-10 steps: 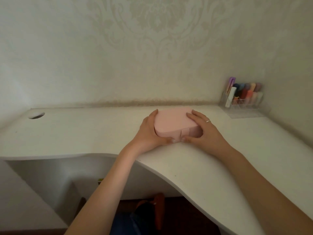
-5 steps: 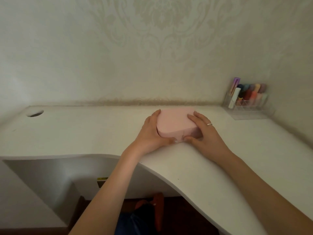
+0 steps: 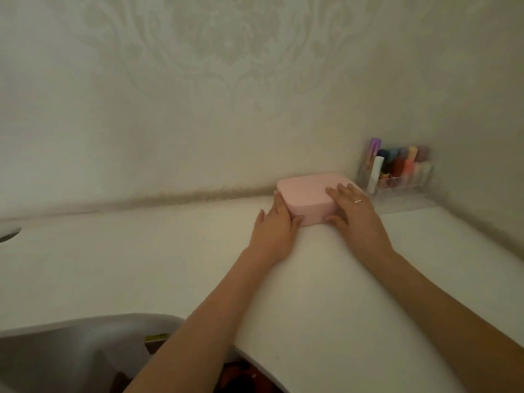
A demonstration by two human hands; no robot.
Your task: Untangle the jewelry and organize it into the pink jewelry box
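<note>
The pink jewelry box (image 3: 307, 194) lies closed on the white desk (image 3: 141, 265), far back by the wall. My left hand (image 3: 273, 231) presses against its left side, fingers along the edge. On the box's right side rests my right hand (image 3: 354, 214), with fingers on the lid and thumb at the front; a ring sits on one finger. Both hands hold the box between them. No jewelry is in sight.
A clear organizer (image 3: 397, 171) with several coloured tubes stands in the back right corner, just right of the box. A cable hole (image 3: 8, 234) is at the desk's far left. The desk's front edge curves inward below my arms.
Both hands have pushed the closed box away from me, toward the wall and nearer the organizer. The view has tilted and come closer to the desk.
</note>
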